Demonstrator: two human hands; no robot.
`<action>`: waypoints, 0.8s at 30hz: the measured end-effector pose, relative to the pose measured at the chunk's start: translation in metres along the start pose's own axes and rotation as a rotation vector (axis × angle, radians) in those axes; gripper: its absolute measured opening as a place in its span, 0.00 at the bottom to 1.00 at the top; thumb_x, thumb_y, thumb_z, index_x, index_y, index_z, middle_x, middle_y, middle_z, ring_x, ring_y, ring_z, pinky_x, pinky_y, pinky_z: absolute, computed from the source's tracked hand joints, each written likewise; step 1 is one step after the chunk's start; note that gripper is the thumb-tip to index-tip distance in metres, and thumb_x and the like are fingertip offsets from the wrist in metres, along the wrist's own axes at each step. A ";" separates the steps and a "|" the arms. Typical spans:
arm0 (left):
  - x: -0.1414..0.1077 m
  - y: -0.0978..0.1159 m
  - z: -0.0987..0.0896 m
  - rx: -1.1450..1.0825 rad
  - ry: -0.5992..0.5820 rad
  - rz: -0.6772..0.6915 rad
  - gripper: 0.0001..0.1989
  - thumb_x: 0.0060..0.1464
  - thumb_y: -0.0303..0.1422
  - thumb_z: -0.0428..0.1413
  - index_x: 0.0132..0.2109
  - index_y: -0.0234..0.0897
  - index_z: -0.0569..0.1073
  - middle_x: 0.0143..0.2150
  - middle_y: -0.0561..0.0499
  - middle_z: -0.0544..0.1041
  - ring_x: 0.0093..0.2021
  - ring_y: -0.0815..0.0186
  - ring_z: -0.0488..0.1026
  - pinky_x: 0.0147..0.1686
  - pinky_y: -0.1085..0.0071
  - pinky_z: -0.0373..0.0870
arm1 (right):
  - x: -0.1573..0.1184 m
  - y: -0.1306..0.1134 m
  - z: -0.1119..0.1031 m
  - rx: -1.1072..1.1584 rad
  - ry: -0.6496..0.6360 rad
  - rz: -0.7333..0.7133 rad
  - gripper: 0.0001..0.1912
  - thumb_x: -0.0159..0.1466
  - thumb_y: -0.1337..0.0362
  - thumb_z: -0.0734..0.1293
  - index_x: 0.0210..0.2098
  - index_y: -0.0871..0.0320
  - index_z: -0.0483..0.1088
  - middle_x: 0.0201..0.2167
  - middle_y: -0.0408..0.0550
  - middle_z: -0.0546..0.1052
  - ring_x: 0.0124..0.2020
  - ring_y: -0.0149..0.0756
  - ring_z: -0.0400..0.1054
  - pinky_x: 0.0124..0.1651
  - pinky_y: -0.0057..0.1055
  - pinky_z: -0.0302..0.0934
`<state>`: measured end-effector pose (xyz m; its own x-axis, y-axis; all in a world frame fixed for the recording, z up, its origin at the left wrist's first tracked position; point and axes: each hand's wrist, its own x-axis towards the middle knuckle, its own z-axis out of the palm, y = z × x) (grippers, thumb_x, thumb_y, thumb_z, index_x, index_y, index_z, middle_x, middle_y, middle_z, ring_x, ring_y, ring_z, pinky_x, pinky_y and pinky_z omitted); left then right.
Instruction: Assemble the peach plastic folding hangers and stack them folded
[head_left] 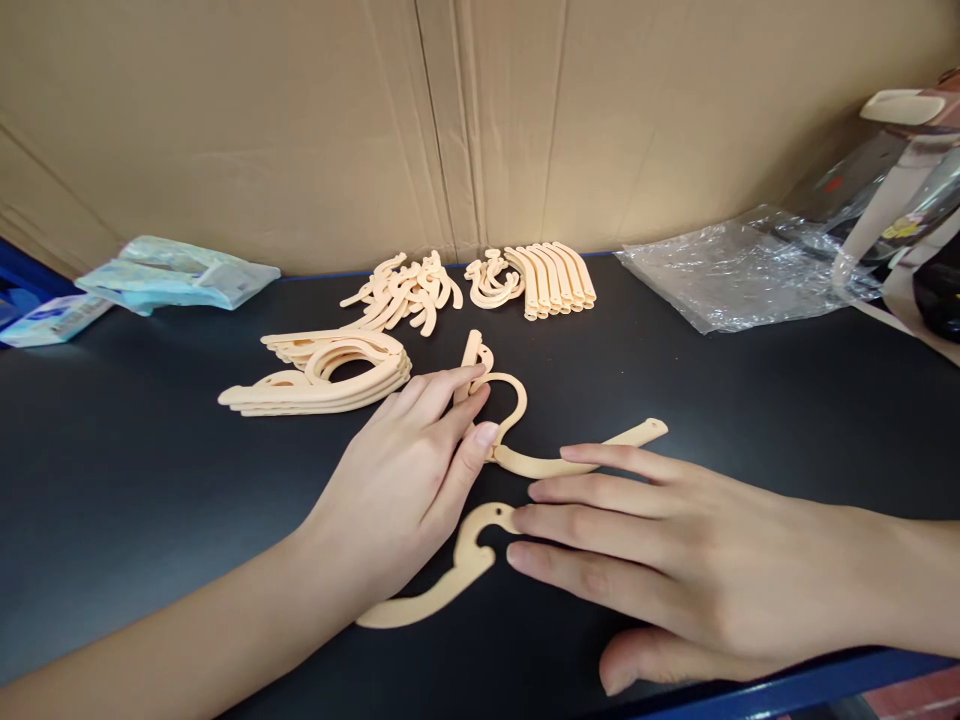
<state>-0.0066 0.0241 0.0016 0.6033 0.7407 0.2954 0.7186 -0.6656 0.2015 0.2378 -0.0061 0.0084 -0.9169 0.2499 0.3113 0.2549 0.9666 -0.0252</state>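
A cream plastic folding hanger (521, 405) lies on the black table, its curved hook between two arms. My left hand (420, 450) is at its left arm, fingers over the piece and thumb by the joint below the hook. My right hand (675, 550) is stretched flat with fingers apart, the upper fingers over the right arm (637, 434). Nearer me lies a loose curved hanger arm (469, 560), partly behind my left wrist; my right fingertips reach its holed end. Whether they press on it I cannot tell.
Stacked folded hangers (360, 385) lie at left. Behind are a heap of loose curved pieces (409, 290), several hooks (495, 280) and a row of arms (551, 280). A tissue pack (180, 275), clear plastic bag (735, 270) and cardboard wall (300, 130) border the black table (150, 450).
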 end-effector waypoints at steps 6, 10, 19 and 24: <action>-0.004 0.000 0.003 0.046 0.056 0.091 0.21 0.72 0.34 0.41 0.61 0.34 0.71 0.62 0.41 0.70 0.61 0.52 0.65 0.57 0.54 0.63 | -0.004 0.002 0.002 -0.127 0.079 0.051 0.14 0.72 0.66 0.62 0.51 0.66 0.73 0.31 0.45 0.75 0.36 0.35 0.68 0.48 0.36 0.59; -0.007 -0.001 0.006 -0.050 0.011 0.147 0.19 0.72 0.35 0.42 0.59 0.39 0.73 0.63 0.45 0.68 0.62 0.58 0.65 0.57 0.61 0.64 | -0.005 0.005 0.001 -0.054 0.056 0.089 0.12 0.72 0.71 0.59 0.42 0.62 0.76 0.30 0.45 0.72 0.34 0.34 0.63 0.47 0.35 0.57; -0.006 -0.002 0.003 -0.044 0.065 0.101 0.16 0.71 0.32 0.44 0.45 0.34 0.76 0.56 0.44 0.73 0.54 0.60 0.73 0.51 0.65 0.71 | -0.015 0.022 -0.018 0.135 -0.032 0.205 0.16 0.71 0.74 0.58 0.29 0.57 0.69 0.34 0.45 0.71 0.35 0.33 0.60 0.38 0.31 0.52; -0.006 -0.002 -0.003 0.102 0.077 0.084 0.13 0.69 0.31 0.47 0.40 0.34 0.74 0.52 0.42 0.77 0.48 0.58 0.77 0.43 0.64 0.74 | -0.017 0.033 -0.026 0.106 -0.017 0.221 0.14 0.67 0.78 0.58 0.30 0.57 0.68 0.35 0.47 0.71 0.34 0.33 0.62 0.37 0.30 0.53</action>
<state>-0.0127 0.0202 0.0027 0.6369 0.6714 0.3789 0.7007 -0.7091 0.0788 0.2699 0.0196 0.0265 -0.8476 0.4560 0.2714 0.4171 0.8887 -0.1904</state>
